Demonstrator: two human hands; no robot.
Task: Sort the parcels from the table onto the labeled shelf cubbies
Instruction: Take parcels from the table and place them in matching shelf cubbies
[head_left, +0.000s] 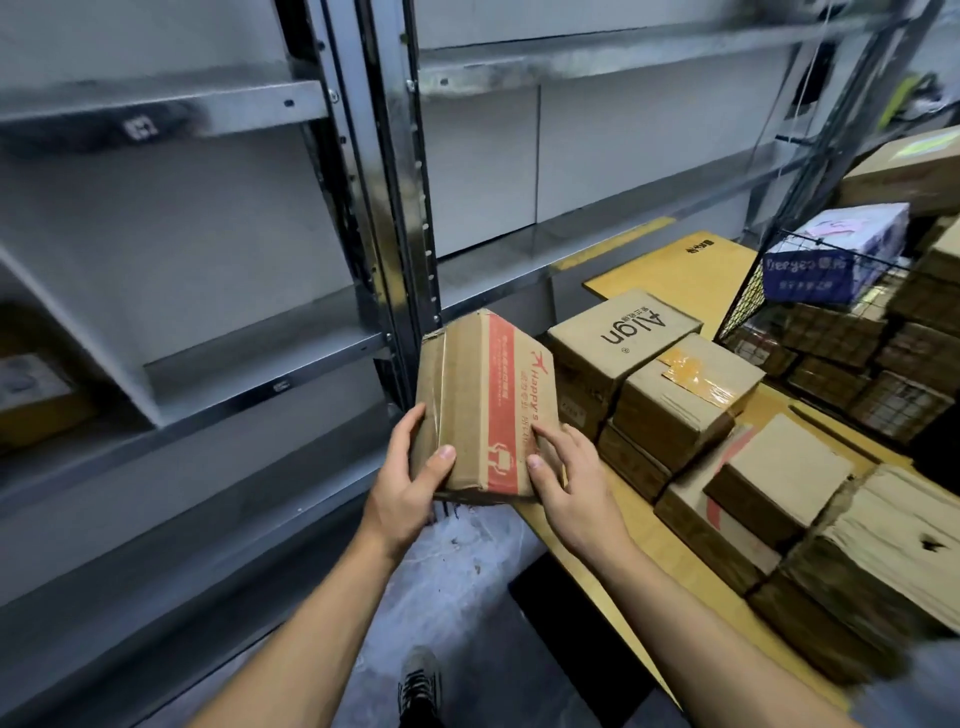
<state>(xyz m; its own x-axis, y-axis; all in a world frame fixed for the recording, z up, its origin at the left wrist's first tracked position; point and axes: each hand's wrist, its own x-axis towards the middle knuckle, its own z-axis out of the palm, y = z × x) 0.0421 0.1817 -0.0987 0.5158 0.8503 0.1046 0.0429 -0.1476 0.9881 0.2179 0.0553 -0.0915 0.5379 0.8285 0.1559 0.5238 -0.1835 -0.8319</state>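
A brown cardboard parcel (480, 395) with a red stripe and red print is held in the air in front of the shelf upright. My left hand (410, 478) grips its near left corner, thumb on top. My right hand (566, 473) holds its near right edge, fingers spread on the top face. The grey metal shelf (270, 358) with small labels on its rails fills the left and centre. More cardboard parcels (680, 395) are stacked on the yellow table (675, 270) to the right.
A black wire basket (810, 322) holding brown boxes and a blue-and-white carton (836, 254) stands at the right. A yellow-brown parcel (36, 395) lies in a lower left cubby. My shoe (421, 680) is on the grey floor below.
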